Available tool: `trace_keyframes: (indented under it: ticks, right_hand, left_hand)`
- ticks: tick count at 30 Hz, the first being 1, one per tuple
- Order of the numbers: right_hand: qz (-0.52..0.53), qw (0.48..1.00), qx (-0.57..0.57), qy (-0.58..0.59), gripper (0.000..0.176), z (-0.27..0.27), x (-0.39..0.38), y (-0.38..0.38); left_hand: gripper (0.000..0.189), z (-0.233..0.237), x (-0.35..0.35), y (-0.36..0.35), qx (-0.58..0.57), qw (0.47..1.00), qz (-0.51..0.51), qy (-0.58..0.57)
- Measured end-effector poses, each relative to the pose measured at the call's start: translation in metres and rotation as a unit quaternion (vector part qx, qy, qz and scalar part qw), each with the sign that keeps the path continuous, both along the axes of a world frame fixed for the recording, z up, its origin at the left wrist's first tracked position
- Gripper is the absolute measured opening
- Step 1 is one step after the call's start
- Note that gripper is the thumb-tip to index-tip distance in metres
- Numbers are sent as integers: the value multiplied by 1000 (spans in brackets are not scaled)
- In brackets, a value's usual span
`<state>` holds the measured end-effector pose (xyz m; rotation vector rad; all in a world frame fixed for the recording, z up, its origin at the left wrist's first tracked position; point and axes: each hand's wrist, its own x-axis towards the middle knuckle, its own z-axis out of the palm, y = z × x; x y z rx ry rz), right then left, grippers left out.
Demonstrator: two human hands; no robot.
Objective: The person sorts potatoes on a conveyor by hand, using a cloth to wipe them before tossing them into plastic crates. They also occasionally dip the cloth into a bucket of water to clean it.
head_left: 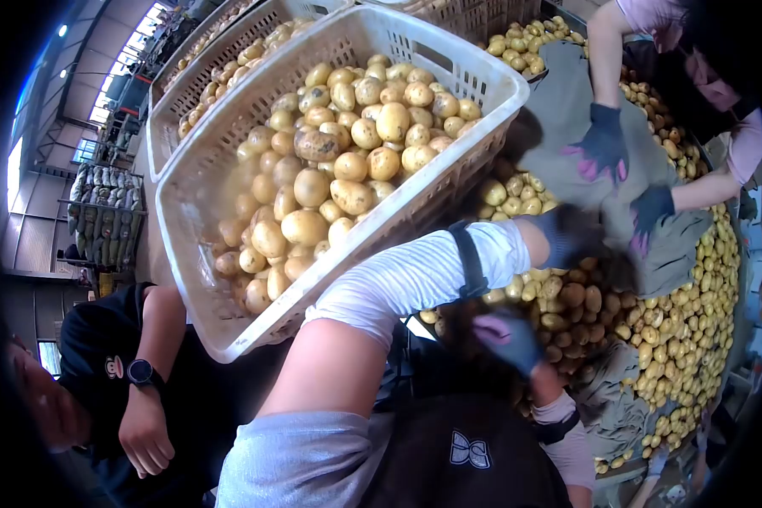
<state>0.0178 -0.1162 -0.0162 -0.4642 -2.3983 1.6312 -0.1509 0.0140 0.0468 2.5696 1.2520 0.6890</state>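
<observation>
My left hand [571, 238], in a dark glove, reaches over the potatoes [571, 296] beside a grey-green cloth [559, 114]. Motion blur and shadow hide its fingers and anything in them. Lower down, my right hand [510, 339], in a grey glove with pink on it, hovers over the near side of the pile. It is blurred, and whether it holds anything does not show. A co-worker's two gloved hands [601, 146] press on the cloth with fingers spread, apart from mine.
A tilted white crate [436, 161] of potatoes stands left of my left forearm, with more filled crates [165, 127] behind. At lower left is a person [144, 415] wearing a watch. Another crumpled cloth [610, 402] lies on potatoes at lower right.
</observation>
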Motion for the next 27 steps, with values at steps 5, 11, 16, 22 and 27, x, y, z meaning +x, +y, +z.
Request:
trace_keyframes:
  ticks: [5,11,16,22,27]
  right_hand:
    - [171,985,10,-1,45,-60,-29,-47]
    - [213,975,-69,15,44,-59,-75,-69]
    - [190,975,-114,16,43,-59,-77,-72]
    - [127,972,-194,-24,42,-65,-23,-56]
    - [43,956,-282,-63,41,-79,41,-47]
  left_hand:
    - [17,19,29,4,-56,998,-2,19]
    - [10,25,46,-5,1,1000,-6,5]
    - [7,42,48,-7,63,995,-81,3]
    - [8,33,62,-1,42,995,-68,-53]
    - [6,27,87,-10,71,993,-88,23]
